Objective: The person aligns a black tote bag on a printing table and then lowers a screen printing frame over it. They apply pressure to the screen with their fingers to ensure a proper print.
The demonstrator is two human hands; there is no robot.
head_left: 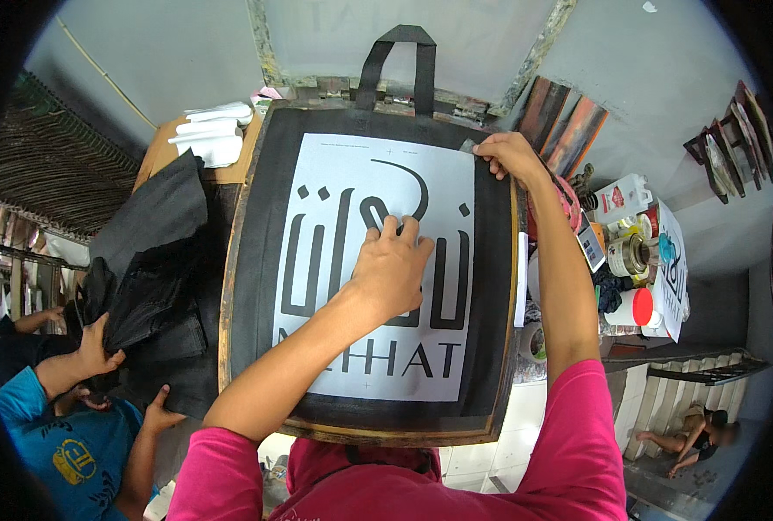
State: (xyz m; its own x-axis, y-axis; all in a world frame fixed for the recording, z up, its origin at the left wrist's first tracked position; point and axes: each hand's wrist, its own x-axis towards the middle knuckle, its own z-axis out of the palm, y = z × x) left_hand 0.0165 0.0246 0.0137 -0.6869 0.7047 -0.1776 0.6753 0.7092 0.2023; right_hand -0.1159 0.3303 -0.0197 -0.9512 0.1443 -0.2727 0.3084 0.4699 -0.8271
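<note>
Printed paper [324, 227] laid flat on black bag [258, 260], bag over board [224, 334]. My left hand [391, 271] on paper, fingers bent, gripping nothing. My right hand [508, 157] pinches clear tape [467, 146] by top right corner; top left, bottom right look untaped.

Up top, the view is filled by a grey wall [664, 43]; the left is taken by a dark, layered rack [43, 165]; below, pale floor tiles [525, 424] are brightly lit!

one flat-lying black bag [492, 278], two printed white sheets [334, 260], one red-lidded tub [636, 306], perhaps three white bundles [208, 152]
</note>
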